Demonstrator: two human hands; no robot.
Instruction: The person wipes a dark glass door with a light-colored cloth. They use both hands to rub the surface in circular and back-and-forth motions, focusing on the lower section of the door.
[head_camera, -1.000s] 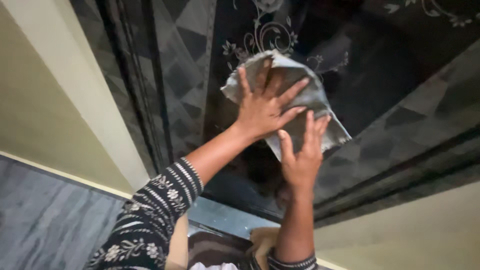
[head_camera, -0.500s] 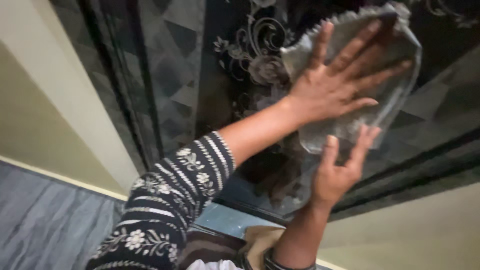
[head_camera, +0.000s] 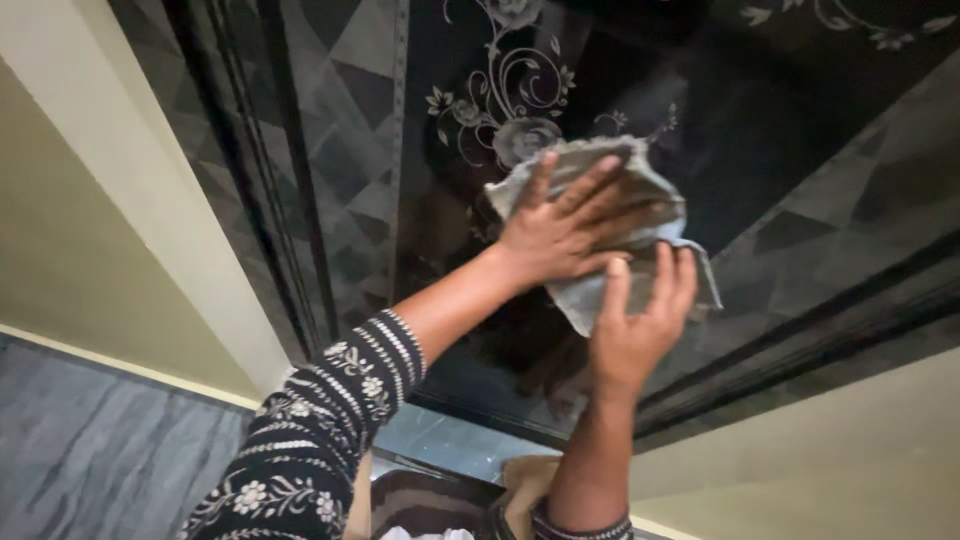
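Note:
A grey cloth (head_camera: 640, 185) lies flat against a glossy black panel (head_camera: 760, 130) that carries a pale floral scroll pattern (head_camera: 500, 100). My left hand (head_camera: 560, 228) presses on the cloth's middle with spread fingers; its arm wears a black sleeve with white flowers and stripes. Just below it, my right hand (head_camera: 640, 325) holds the cloth's lower edge against the panel, fingers pointing up. The cloth's middle is hidden under my left hand.
A dark grooved frame with grey diamond shapes (head_camera: 330, 180) borders the panel. Cream wall (head_camera: 90, 250) lies to the left and at the lower right. Grey marbled floor (head_camera: 100, 450) is at the lower left, a brown mat (head_camera: 430, 500) by the panel's foot.
Half a second ago both hands had swept the cloth to the upper right. They have since slid it back down and left over the panel, near the rose motif.

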